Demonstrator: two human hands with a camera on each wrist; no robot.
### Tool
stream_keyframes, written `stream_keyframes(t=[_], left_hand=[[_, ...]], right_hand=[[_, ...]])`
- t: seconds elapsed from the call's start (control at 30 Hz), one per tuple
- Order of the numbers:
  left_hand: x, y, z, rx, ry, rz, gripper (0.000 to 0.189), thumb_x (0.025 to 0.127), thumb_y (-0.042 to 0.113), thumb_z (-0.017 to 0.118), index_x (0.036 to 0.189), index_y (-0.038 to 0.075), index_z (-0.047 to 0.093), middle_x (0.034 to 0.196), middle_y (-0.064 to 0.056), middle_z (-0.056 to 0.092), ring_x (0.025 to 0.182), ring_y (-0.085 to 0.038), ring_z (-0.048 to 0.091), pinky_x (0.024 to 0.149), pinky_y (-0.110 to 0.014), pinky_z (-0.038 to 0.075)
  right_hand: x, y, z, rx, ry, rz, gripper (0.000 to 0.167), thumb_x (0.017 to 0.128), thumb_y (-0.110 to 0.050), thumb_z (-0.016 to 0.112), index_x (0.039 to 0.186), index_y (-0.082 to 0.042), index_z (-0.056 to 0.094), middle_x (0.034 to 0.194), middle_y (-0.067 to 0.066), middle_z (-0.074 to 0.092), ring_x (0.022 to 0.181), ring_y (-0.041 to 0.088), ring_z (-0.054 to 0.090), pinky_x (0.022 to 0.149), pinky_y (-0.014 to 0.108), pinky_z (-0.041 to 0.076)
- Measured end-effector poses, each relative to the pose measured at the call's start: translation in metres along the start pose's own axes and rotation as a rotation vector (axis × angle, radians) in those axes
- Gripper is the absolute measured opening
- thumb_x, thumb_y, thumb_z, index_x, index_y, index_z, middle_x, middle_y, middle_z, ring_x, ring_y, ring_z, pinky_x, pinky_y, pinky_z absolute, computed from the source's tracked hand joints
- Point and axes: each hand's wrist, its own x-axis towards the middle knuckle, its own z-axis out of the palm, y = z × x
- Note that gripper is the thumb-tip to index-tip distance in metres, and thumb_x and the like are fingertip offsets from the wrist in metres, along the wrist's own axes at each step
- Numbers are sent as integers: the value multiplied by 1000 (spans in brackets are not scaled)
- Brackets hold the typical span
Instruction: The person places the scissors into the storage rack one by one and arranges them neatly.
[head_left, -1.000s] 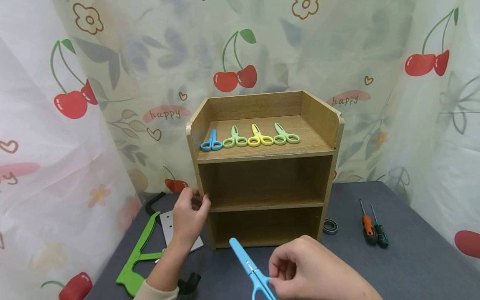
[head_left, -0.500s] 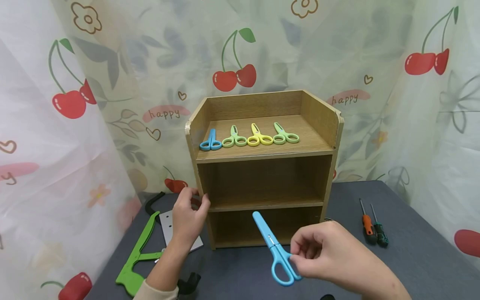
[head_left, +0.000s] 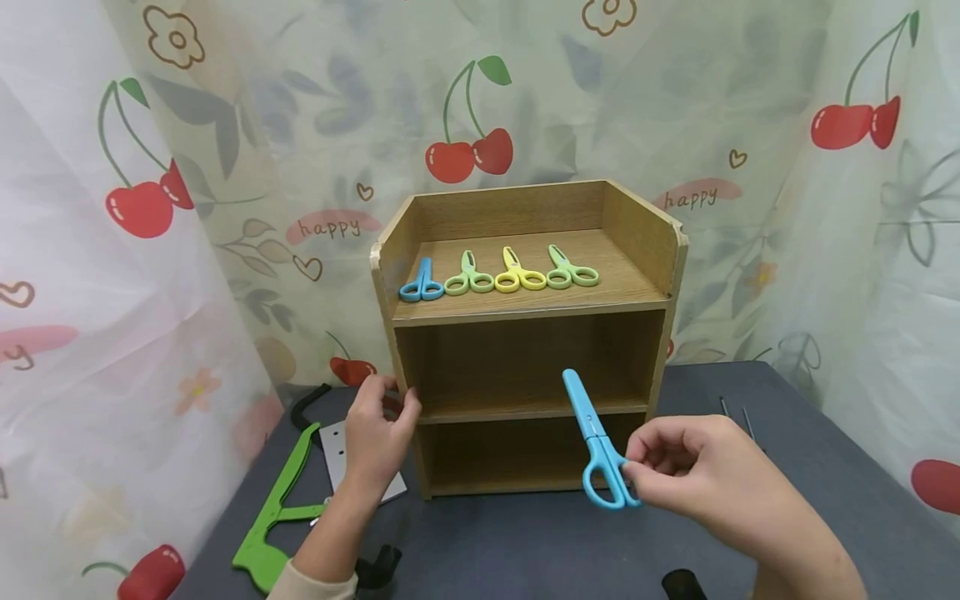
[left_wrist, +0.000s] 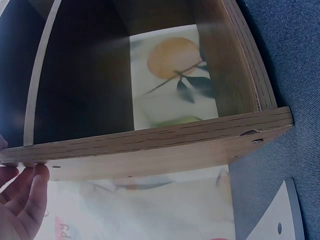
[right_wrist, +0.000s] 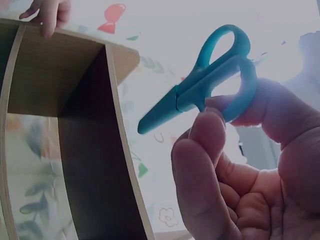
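Observation:
My right hand (head_left: 720, 475) pinches light blue scissors (head_left: 599, 446) by one handle loop, in front of the wooden shelf unit's lower compartments. The scissors' sheath-like covered tip points up and left, apart from the wood. In the right wrist view the scissors (right_wrist: 187, 95) sit between thumb and fingertips. My left hand (head_left: 378, 437) grips the left side panel of the shelf unit (head_left: 525, 413), its fingers (left_wrist: 35, 187) on the panel's outer face. On the top shelf lie blue scissors (head_left: 423, 288), green scissors (head_left: 468, 279), yellow scissors (head_left: 517, 277) and more green scissors (head_left: 572, 275) in a row.
A green-framed tool (head_left: 270, 521) and a pale plate with holes (head_left: 334, 454) lie left of the unit. A black object (head_left: 378, 571) is near the left forearm, another black object (head_left: 682, 585) at the front. Behind my right hand, screwdriver shafts (head_left: 748, 423) show. Printed curtains surround the table.
My right hand has moved up and to the right with the blue scissors, which now cover part of the unit's right side. The left hand has stayed on the side panel.

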Motion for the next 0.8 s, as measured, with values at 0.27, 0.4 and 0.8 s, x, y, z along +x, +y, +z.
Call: stream_keyframes(t=[0.27, 0.4, 0.8], left_hand=[[0, 1, -1, -7, -6, -5, 12, 89, 5, 71, 95, 3, 62, 87, -9, 60, 69, -21, 64, 57, -35, 57], [0, 1, 0, -1, -1, -3, 11, 89, 5, 71, 95, 3, 62, 87, -9, 60, 69, -22, 64, 56, -34, 56], [0, 0, 1, -1, 7, -1, 12, 88, 5, 72, 95, 2, 63, 86, -9, 61, 69, -23, 65, 56, -34, 56]], right_hand=[[-1, 3, -13, -67, 146, 112, 4, 92, -14, 76, 90, -12, 73, 76, -3, 68, 70, 16, 65, 65, 27, 50], [-3, 3, -22, -99, 181, 157, 8, 94, -20, 75, 94, -12, 74, 77, -2, 70, 74, 17, 65, 68, 26, 50], [32, -1, -61, -154, 227, 191, 27, 95, -25, 73, 104, 0, 74, 78, 4, 73, 71, 15, 66, 62, 28, 49]])
